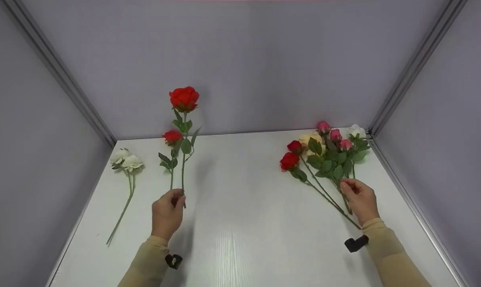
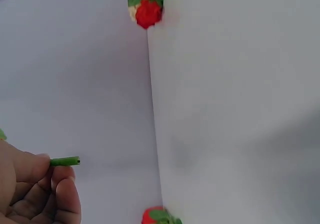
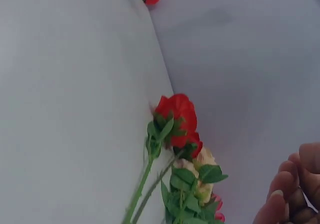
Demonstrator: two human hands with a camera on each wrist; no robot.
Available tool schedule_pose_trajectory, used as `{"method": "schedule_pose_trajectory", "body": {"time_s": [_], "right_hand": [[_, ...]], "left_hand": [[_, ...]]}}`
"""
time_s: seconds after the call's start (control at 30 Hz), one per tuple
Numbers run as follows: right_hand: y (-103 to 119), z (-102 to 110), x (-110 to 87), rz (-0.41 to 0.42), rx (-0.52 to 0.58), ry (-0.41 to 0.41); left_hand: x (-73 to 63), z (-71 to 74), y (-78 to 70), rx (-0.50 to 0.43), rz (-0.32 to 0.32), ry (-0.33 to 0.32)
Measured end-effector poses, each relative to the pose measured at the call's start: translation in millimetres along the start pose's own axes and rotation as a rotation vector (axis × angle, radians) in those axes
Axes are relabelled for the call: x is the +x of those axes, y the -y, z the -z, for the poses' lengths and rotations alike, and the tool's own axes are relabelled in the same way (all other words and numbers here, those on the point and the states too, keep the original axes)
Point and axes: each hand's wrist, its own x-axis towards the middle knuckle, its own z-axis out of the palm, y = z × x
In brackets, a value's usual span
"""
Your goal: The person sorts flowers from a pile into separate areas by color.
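My left hand [image 1: 168, 211] pinches the green stem [image 2: 66, 161] of a large red rose [image 1: 184, 99] near its lower end, bloom upward. In the left wrist view the cut stem end sticks out past the thumb and finger. Behind it is a smaller red rose [image 1: 172, 137], its lower stem hidden by that hand. Over the stems of the right-hand bunch is my right hand [image 1: 360, 199], fingers loosely curled. The right wrist view shows nothing between those fingers [image 3: 282, 189]. Two red roses [image 1: 290, 161] lie at the bunch's left side.
A cream flower [image 1: 310, 142], several pink rosebuds [image 1: 335, 135] and a white flower [image 1: 357, 131] complete the bunch. White flowers [image 1: 131, 162] lie at the table's left. Grey panels [image 1: 240, 67] enclose the white table [image 1: 240, 191] at the back and sides.
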Motion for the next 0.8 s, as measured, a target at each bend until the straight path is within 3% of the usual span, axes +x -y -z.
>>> {"method": "schedule_pose_trajectory", "body": {"time_s": [0.27,0.57,0.8], "right_hand": [[-27,17,5.0,0.121,-0.384,-0.019],[-52,27,9.2,0.040,-0.485,0.045],[-62,28,11.8,-0.004,-0.514,0.061]], "left_hand": [[0.0,19.1,34.7,0.061,0.135,-0.008],[1.1,19.2,79.6,0.105,0.293,0.082],[1.8,11.7,98.7,0.100,0.381,0.114]]}}
